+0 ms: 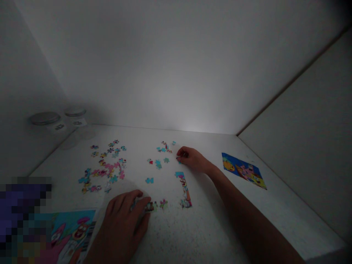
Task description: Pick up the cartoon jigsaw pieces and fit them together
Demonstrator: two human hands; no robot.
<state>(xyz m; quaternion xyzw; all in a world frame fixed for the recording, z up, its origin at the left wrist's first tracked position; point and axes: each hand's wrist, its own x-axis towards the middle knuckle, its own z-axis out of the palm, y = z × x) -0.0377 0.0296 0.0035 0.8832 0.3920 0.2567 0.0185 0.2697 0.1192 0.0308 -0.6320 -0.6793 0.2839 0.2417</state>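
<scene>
My right hand (189, 159) pinches a small puzzle piece (178, 159) between thumb and fingers, just over the white table. Below it stands a joined upright strip of pieces (186, 190). My left hand (128, 211) rests on the table with fingers bent and spread, beside a short row of pieces (154, 206); its fingertips cover the row's left end. Between the hands lie a blue piece (149, 180) and a few loose ones (158, 164). A small cluster (164, 147) sits farther back.
Many mixed pieces (106, 168) are spread at the left. Two lidded clear jars (45, 118) stand at the back left. A blue picture card (244, 171) lies on the right, a colourful picture sheet (70, 234) at the front left. White walls (165, 66) enclose the table (209, 234).
</scene>
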